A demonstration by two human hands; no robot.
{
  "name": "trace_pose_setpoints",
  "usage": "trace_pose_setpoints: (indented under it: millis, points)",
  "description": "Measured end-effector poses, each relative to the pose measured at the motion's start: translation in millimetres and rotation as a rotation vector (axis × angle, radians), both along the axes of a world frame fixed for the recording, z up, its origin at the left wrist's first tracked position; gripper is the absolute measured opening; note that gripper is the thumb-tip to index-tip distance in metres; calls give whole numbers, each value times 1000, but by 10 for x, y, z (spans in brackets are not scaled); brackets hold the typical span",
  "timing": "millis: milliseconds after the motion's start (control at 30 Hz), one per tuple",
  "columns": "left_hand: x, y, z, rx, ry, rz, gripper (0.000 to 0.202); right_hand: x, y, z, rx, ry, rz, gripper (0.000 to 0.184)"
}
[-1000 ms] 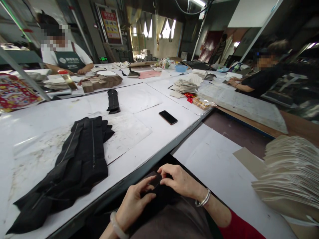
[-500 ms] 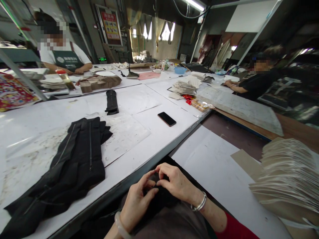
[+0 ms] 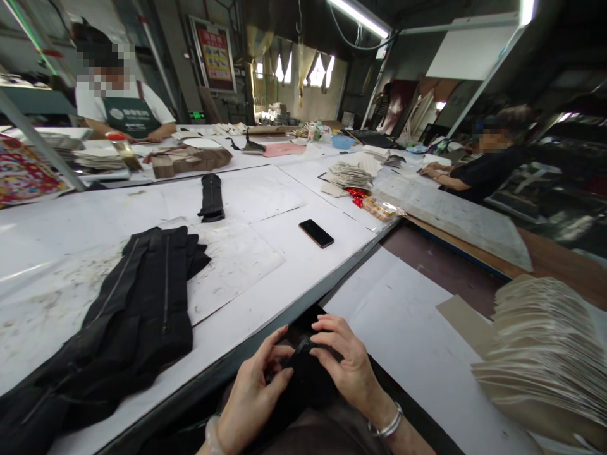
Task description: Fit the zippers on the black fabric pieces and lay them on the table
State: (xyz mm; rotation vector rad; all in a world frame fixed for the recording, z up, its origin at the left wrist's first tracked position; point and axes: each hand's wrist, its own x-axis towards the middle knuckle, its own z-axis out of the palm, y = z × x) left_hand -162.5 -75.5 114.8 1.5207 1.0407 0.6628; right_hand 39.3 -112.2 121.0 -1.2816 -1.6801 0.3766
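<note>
My left hand (image 3: 260, 388) is over my lap, fingers loosely curled, with the thumb and index fingertip apart. Facing it, my right hand (image 3: 351, 363) has its fingers spread, its thumb tip close to dark cloth. That black cloth (image 3: 308, 382) lies between and below both hands; a small greyish bit shows at its upper edge, too blurred to name. Whether the fingertips touch it, I cannot tell. To the left, a heap of black fabric pieces with zippers (image 3: 147, 303) rests on the white-covered table (image 3: 265, 272). Farther back lies a smaller black zippered piece (image 3: 211, 197).
A phone (image 3: 316, 233) lies on the table. At right stands a large fanned stack of beige sheets (image 3: 545, 354). Another paper stack (image 3: 348, 175) sits behind the phone, beside a clear food packet (image 3: 379, 208). Two co-workers sit across, a person in an apron (image 3: 126, 114) and one in black (image 3: 493, 158).
My hands, whose fingertips were close together over the dark cloth, have drawn apart. The right fingers have spread. The view has shifted slightly.
</note>
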Motion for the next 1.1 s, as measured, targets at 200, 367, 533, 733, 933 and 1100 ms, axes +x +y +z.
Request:
trace_pose_setpoints:
  millis: [200, 367, 533, 733, 933, 1100]
  points:
    - [-10, 5, 30, -47, -47, 5, 58, 3, 65, 36, 90, -165, 41, 17]
    - [-21, 4, 54, -46, -63, 1, 56, -30, 97, 55, 82, -156, 62, 16]
    - [36, 10, 56, -64, -75, 16, 56, -42, 116, 214, -164, -14, 114, 17]
    - [115, 6, 83, -103, -118, 57, 54, -11, 159, 406, -466, 193, 143, 17]
    - [118, 21, 160, -177, -166, 42, 56, 34, 254, 480, -651, 346, 171, 12]
    - [74, 1, 237, -95, -61, 4, 51, 31, 324, 570, -770, 343, 174, 5]
